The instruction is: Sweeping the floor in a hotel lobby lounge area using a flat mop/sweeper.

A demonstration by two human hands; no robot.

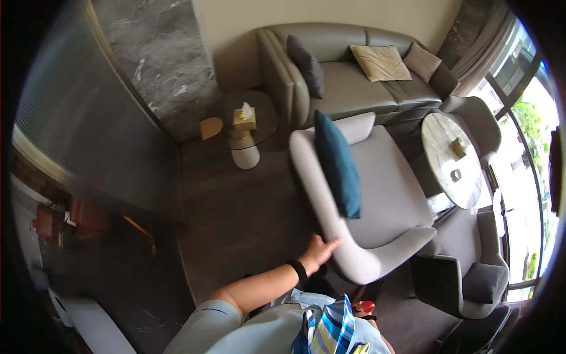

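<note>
My left hand (318, 251), with a black band at the wrist, grips the outer edge of a light grey armchair's (386, 174) backrest. The fingertips are partly hidden against the chair. A dark teal cushion (339, 168) leans inside the chair, along its backrest. Low in the view, close to my body, my right hand (357, 309) shows only in part. Its fingers are closed around a small shiny red object (367, 307) whose kind I cannot make out.
A grey-green leather sofa (348, 85) with several cushions stands at the back. Right of the armchair is an oval marble table (442, 150) with a second grey chair (463, 251) nearby. A round side table (268, 112) holds a tissue box (244, 120). Large windows (519, 194) line the right.
</note>
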